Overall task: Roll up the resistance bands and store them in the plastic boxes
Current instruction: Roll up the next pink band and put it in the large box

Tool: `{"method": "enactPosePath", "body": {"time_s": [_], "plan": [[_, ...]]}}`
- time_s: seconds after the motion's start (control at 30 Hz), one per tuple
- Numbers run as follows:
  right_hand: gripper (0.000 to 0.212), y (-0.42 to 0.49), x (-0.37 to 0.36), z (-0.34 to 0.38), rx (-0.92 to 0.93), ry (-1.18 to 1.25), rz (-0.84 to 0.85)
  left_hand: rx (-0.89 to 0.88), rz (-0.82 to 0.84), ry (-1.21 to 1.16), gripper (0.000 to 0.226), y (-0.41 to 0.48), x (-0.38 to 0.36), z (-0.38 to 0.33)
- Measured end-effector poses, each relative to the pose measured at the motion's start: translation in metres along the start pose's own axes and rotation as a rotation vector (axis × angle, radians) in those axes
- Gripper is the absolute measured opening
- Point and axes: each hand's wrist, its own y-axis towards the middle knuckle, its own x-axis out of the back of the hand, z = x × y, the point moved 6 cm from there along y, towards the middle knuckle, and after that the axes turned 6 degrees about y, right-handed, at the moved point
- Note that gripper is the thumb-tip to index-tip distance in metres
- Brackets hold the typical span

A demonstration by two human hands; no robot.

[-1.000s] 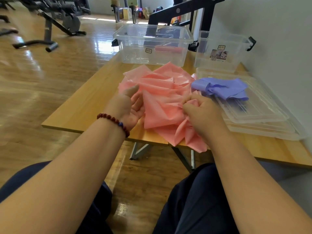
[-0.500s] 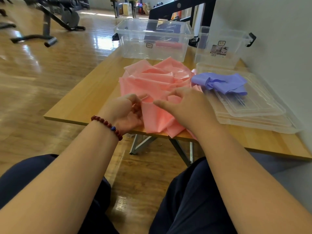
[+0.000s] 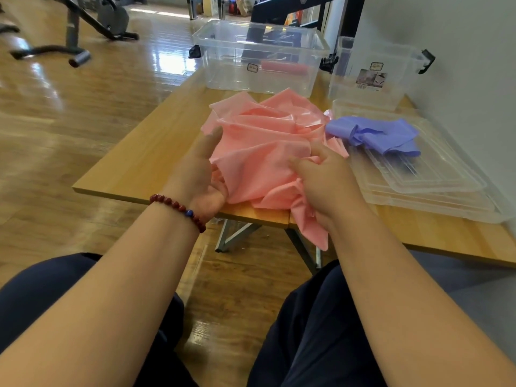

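- pink resistance band (image 3: 265, 146): salmon pink, plain
- purple resistance band (image 3: 374, 134): lavender
- bracelet (image 3: 178, 208): dark red beads, one blue
- plastic boxes (image 3: 259, 57): clear
- table (image 3: 145, 160): light wood

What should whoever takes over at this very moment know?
Left hand: open, flat against the left edge of the pink band.
Right hand: grips a bunched fold of it near the table edge.
Pink band lies crumpled on the table, one end hanging over the edge; purple band crumpled on the clear lids.
Done: one rolled band in the large box.
Left: roll and box pink and purple bands.
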Motion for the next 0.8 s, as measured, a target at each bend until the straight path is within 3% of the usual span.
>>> {"method": "enactPosePath", "body": {"time_s": [0.13,0.4,0.57,0.7,0.8], "plan": [[0.026,-0.003,0.009,-0.002,-0.004,0.019,-0.028,0.054,0.113,0.123,0.037,0.002,-0.003,0.0],[0.02,-0.002,0.018,0.008,0.137,-0.212,-0.064,-0.029,0.054,-0.007,0.026,0.0,-0.002,-0.013],[0.045,0.002,0.03,0.03,0.277,-0.296,-0.212,-0.137,0.123,0.133,0.034,-0.007,-0.004,-0.023],[0.053,0.014,0.019,0.042,0.25,-0.324,-0.112,-0.24,0.198,0.221,0.042,-0.013,-0.01,-0.035],[0.062,0.021,-0.003,0.046,0.108,-0.237,0.054,-0.276,0.258,0.276,0.044,-0.02,-0.016,-0.041]]}}
